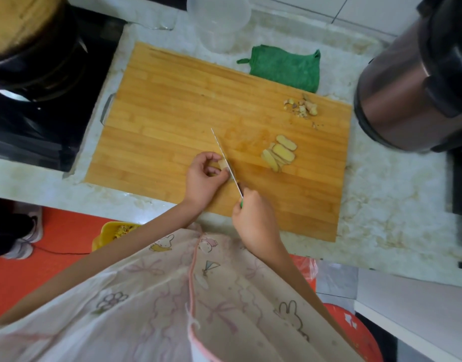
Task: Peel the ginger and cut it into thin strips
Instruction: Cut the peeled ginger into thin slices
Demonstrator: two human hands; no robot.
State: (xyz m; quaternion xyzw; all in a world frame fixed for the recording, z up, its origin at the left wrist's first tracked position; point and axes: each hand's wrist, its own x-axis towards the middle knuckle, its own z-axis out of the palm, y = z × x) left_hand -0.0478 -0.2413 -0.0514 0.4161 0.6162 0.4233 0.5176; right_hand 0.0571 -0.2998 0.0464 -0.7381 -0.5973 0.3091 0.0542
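A pale apron (198, 296) printed with rabbits fills the near edge. Above it, the right hand (253, 220) has its grip wrapped round the handle of a knife (224, 158). The blade is set against a small ginger stub (222, 164), which the left hand (205, 173) pinches in a narrow grip on the cutting board (172, 100). Peeled slices (279, 152) lie fanned to the right, with peel scraps (301, 108) beyond them. Slicing looks nearly finished. Next, the slices probably need stacking and cutting lengthwise into strips.
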